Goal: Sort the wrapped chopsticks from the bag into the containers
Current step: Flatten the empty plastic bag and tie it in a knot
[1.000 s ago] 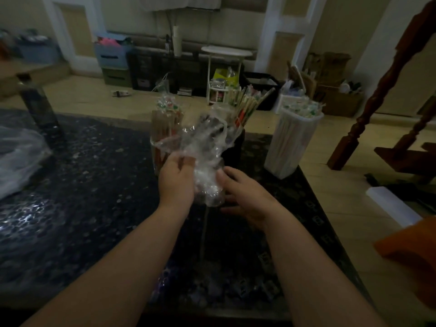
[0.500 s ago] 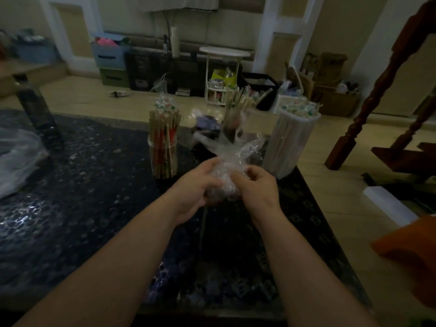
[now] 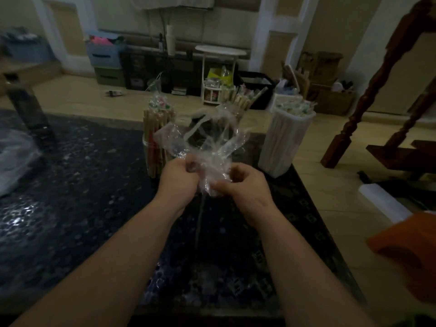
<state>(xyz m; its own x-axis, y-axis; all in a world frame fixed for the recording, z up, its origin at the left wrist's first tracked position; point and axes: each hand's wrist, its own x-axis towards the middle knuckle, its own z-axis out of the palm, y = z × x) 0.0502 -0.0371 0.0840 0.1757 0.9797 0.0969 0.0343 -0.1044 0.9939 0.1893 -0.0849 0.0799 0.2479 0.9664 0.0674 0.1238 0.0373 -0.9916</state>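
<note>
Tabletop (image 3: 75, 199), dark-speckled, under bag (image 3: 212, 149); tan floor (image 3: 77, 95) beyond

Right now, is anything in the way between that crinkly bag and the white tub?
No. The left hand and right hand grip the clear bag. Nothing visible stands between it and the white tub on its right, only dark table.

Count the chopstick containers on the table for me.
3: a clear jar at left, a dark container in the middle, mostly hidden behind the bag, and a white tub at right. The bag may hide more.
</note>
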